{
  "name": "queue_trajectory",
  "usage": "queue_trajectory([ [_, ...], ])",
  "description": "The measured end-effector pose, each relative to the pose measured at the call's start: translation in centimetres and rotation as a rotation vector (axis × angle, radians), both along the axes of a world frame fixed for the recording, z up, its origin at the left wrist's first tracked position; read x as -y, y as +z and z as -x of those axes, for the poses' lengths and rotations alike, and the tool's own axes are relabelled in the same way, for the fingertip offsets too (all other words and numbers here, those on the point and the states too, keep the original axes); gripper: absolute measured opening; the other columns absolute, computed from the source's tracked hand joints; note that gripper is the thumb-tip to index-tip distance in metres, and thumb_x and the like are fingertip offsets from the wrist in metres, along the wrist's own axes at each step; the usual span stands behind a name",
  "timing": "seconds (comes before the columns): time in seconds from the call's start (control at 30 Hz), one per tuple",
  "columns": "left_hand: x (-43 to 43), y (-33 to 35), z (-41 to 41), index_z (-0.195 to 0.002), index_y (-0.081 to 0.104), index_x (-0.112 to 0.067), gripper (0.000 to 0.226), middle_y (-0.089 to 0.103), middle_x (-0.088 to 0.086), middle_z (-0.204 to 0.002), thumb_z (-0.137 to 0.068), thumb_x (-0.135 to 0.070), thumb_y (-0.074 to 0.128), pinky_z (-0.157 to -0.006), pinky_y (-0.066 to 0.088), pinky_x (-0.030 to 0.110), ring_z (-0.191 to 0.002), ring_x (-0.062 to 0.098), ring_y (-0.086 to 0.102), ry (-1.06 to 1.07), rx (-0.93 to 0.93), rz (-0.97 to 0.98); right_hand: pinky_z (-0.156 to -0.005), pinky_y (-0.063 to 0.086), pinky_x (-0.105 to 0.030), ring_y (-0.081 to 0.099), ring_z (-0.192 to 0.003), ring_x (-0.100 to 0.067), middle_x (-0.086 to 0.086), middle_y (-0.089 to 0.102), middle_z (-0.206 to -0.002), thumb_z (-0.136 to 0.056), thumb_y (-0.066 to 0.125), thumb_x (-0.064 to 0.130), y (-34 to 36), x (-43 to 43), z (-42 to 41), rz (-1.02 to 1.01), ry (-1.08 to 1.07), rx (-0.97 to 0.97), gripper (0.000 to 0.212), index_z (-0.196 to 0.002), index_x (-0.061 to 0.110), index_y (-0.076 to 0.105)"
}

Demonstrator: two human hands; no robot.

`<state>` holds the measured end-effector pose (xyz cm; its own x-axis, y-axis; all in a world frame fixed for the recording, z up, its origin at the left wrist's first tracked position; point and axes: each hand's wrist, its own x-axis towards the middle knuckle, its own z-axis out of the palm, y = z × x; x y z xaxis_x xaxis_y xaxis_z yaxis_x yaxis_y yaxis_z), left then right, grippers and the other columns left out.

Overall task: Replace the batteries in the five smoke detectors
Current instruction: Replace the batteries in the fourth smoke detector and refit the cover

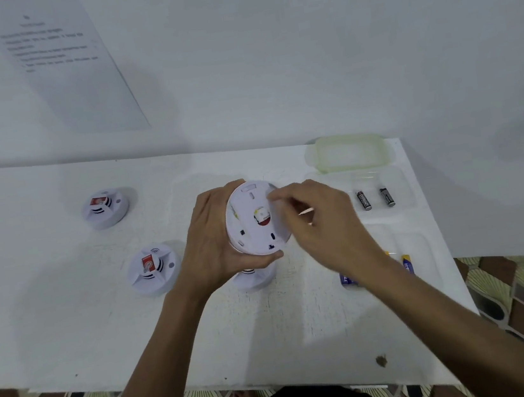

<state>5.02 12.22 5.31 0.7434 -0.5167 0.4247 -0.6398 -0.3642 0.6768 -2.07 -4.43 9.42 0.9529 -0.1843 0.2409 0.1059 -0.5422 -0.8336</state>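
Note:
My left hand (pixel 216 237) grips a white round smoke detector (pixel 251 229), held tilted above the table with its back side facing me. My right hand (pixel 320 224) rests on the detector's right rim, fingers curled over its back cover. Two more detectors lie face up at the left, one far (pixel 105 207) and one nearer (pixel 153 269). A third detector (pixel 252 277) sits on the table, mostly hidden under the held one. Two black batteries (pixel 363 200) (pixel 387 197) lie in a clear tray at the right. Blue-and-yellow batteries (pixel 407 264) lie nearer, partly hidden by my right forearm.
A clear greenish plastic lid (pixel 348 153) lies at the table's back right corner. The white table (pixel 70 323) ends at its front edge near my body and at its right edge past the batteries. A printed sheet (pixel 62 58) hangs on the wall behind.

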Motion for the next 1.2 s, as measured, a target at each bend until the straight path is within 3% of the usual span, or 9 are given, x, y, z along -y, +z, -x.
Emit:
queue_trajectory([
  [0.1,-0.3,-0.2,0.0,-0.132,0.022,-0.062,0.076,0.026,-0.049,-0.134,-0.066,-0.085,0.051,-0.108,0.024,0.022,-0.124,-0.022,0.026,-0.026,-0.037,0.015,-0.073,0.059,-0.03,0.066,-0.084,-0.009,0.0,0.068,-0.092,-0.096,0.05,0.001,-0.2,1.6,-0.1,-0.025,0.06,0.005,0.029,-0.107,0.013,0.073],
  [0.2,-0.5,-0.2,-0.2,-0.136,0.023,-0.054,0.085,0.027,-0.042,-0.139,-0.063,-0.082,0.057,-0.111,0.02,0.016,-0.128,-0.015,0.026,-0.014,0.005,-0.007,-0.075,0.058,-0.025,0.065,-0.086,-0.008,0.001,0.066,-0.095,-0.095,0.049,-0.001,-0.6,1.7,0.1,0.023,0.127,0.039,0.031,-0.109,0.012,0.072],
  [0.37,-0.7,-0.4,-0.1,-0.138,0.032,-0.026,0.091,0.033,-0.016,-0.143,-0.066,-0.07,0.065,-0.112,0.03,0.034,-0.129,-0.007,0.034,-0.08,-0.106,0.059,-0.074,0.046,-0.008,0.06,-0.09,0.003,0.008,0.061,-0.1,-0.097,0.05,0.007,-0.7,1.2,0.9,0.007,0.175,0.008,0.027,-0.114,0.017,0.07],
  [0.5,-0.4,0.2,0.2,-0.137,0.034,-0.018,0.092,0.041,-0.017,-0.139,-0.064,-0.056,0.075,-0.107,0.033,0.02,-0.127,-0.005,0.039,-0.072,-0.091,0.093,-0.087,0.055,-0.028,0.066,-0.104,-0.007,0.006,0.068,-0.117,-0.101,0.048,0.027,-0.3,1.0,1.3,-0.259,0.264,-0.223,0.029,-0.125,0.018,0.063],
  [0.6,0.0,0.7,0.7,-0.136,0.035,-0.019,0.086,0.041,-0.005,-0.139,-0.072,-0.07,0.061,-0.108,0.034,0.024,-0.127,-0.01,0.036,-0.101,-0.082,0.076,-0.088,0.057,-0.038,0.067,-0.108,-0.017,0.001,0.069,-0.118,-0.099,0.047,0.032,0.5,1.0,1.7,-0.629,0.292,-0.308,0.034,-0.128,0.019,0.059],
  [0.77,0.6,1.6,0.8,-0.138,0.035,-0.022,0.088,0.045,0.004,-0.139,-0.07,-0.071,0.062,-0.104,0.039,0.03,-0.125,0.018,0.043,-0.095,0.096,-0.049,-0.08,0.06,-0.045,0.071,-0.098,-0.024,-0.007,0.072,-0.11,-0.094,0.061,0.019,0.4,0.9,1.7,-0.598,0.22,-0.258,0.04,-0.132,0.024,0.051],
  [0.93,-0.7,2.9,1.2,-0.14,0.025,-0.048,0.101,0.032,-0.026,-0.144,-0.057,-0.062,0.08,-0.104,0.026,0.007,-0.131,-0.012,0.028,-0.062,-0.253,-0.062,-0.079,0.058,-0.047,0.068,-0.104,-0.033,-0.014,0.07,-0.116,-0.091,0.057,0.02,-0.2,0.8,2.1,-0.859,0.243,-0.259,0.048,-0.138,0.021,0.048],
  [1.03,-1.8,2.7,1.3,-0.138,0.036,-0.039,0.086,0.05,-0.023,-0.134,-0.065,-0.049,0.08,-0.092,0.051,0.024,-0.122,0.006,0.052,-0.13,-0.408,0.1,-0.083,0.057,-0.048,0.066,-0.109,-0.033,-0.013,0.068,-0.121,-0.095,0.052,0.017,-0.2,0.7,2.4,-0.839,0.304,-0.247,0.047,-0.141,0.022,0.045],
  [1.2,-3.1,2.6,1.2,-0.14,0.037,-0.026,0.087,0.054,-0.016,-0.131,-0.066,-0.02,0.083,-0.088,0.053,0.026,-0.119,0.011,0.055,-0.185,-0.499,0.117,-0.069,0.059,-0.039,0.072,-0.082,-0.03,-0.005,0.071,-0.108,-0.103,0.043,0.021,0.2,-0.3,2.8,-0.568,0.291,-0.256,0.042,-0.14,0.041,0.043],
])
